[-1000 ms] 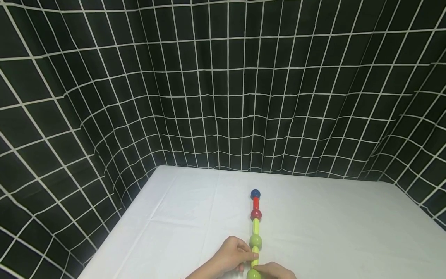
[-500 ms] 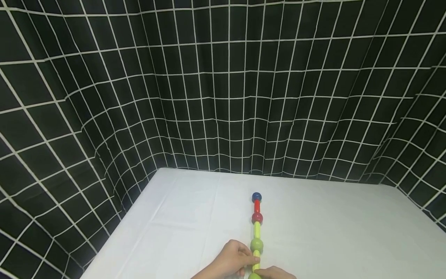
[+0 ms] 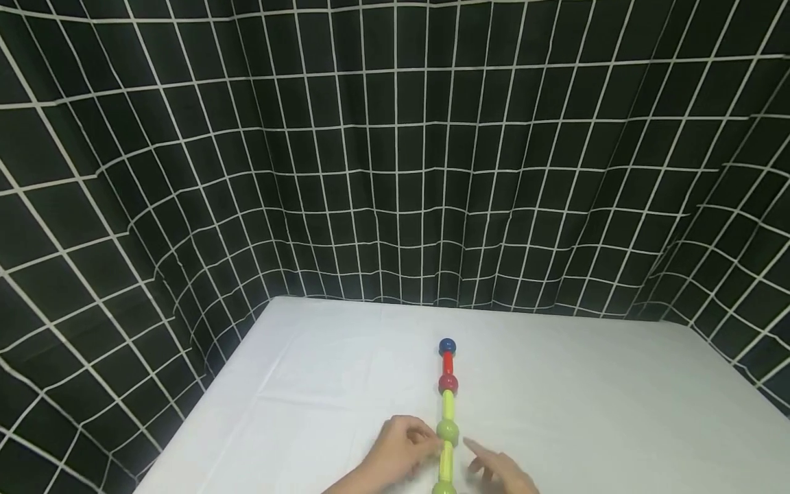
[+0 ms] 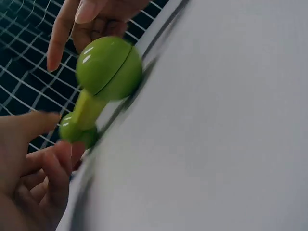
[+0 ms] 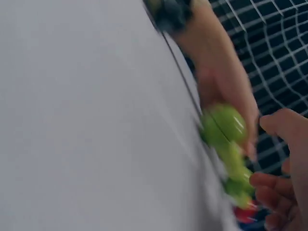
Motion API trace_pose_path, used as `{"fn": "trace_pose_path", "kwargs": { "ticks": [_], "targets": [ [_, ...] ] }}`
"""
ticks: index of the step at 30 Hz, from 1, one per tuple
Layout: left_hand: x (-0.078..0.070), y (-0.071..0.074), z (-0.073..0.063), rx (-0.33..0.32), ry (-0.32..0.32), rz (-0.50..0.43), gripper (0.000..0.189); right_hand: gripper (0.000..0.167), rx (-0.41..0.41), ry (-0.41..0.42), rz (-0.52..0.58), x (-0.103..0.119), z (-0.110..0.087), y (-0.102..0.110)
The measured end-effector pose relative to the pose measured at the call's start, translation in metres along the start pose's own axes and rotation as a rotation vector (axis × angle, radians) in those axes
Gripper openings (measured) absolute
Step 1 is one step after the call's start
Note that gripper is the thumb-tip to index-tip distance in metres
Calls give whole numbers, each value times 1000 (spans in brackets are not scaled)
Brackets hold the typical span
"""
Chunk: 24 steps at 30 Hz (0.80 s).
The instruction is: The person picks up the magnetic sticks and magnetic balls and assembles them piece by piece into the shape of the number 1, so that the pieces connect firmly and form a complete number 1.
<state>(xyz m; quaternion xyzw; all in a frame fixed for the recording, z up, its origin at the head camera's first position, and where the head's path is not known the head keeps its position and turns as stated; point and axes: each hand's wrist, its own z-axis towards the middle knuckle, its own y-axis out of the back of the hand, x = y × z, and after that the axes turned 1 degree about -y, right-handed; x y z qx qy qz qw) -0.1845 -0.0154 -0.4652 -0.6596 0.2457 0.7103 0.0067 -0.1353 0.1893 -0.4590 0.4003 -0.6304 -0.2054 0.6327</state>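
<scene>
A straight chain of balls and sticks lies on the white-covered table. Its far end is a blue ball (image 3: 447,346), followed by a red stick (image 3: 448,363), a red ball (image 3: 448,383) and a yellow-green stick (image 3: 448,405). Nearer are a green ball (image 3: 447,431), a second yellow-green stick (image 3: 446,461) and another green ball (image 4: 109,68), cut off by the head view's lower edge. My left hand (image 3: 398,449) is at the chain's left side, thumb and fingers parted beside the middle green ball. My right hand (image 3: 500,470) stands off to the right, index finger extended, holding nothing.
The white tablecloth (image 3: 586,391) spreads on both sides of the chain. Behind and around the table hangs a dark curtain (image 3: 395,171) with a white grid. A dark band (image 5: 171,14) circles the left wrist.
My right hand has let go of the near stick and moved right, away from the chain. My left thumb has come off the stick to its left side. The view has shifted slightly.
</scene>
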Motion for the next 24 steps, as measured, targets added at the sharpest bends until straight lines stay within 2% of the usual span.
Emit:
{"fn": "trace_pose_path", "kwargs": {
  "ticks": [2, 3, 5, 7, 9, 10, 11, 13, 15, 17, 20, 24],
  "targets": [
    [-7, 16, 2, -101, -95, 134, 25, 76, -224, 56, -82, -6, -5, 12],
    [-11, 26, 3, -156, -156, 234, 26, 76, -319, 108, -123, -9, -6, 21],
    [-22, 48, 6, -237, -277, 471, 33, 76, -456, 188, -191, -12, -3, 45],
    [-28, 72, 10, -282, -379, 749, 50, 82, -551, 294, -328, -24, 6, 69],
    [-29, 95, 15, -281, -429, 994, 71, 89, -581, 350, -462, -36, 15, 89],
    [-28, 106, 17, -261, -427, 1098, 81, 94, -581, 369, -534, -42, 20, 98],
    [-25, 117, 19, -228, -415, 1181, 90, 97, -567, 381, -592, -48, 23, 104],
    [-17, 136, 21, -166, -342, 1339, 101, 100, -532, 411, -693, -60, 29, 112],
    [-10, 152, 20, -128, -291, 1432, 105, 102, -502, 446, -752, -70, 32, 116],
    [-4, 163, 18, -113, -269, 1486, 108, 102, -494, 474, -788, -78, 33, 116],
    [0, 172, 15, -145, -295, 1524, 110, 103, -507, 498, -817, -83, 34, 118],
    [0, 176, 12, -180, -315, 1546, 111, 103, -526, 510, -835, -82, 36, 120]
  ]
}}
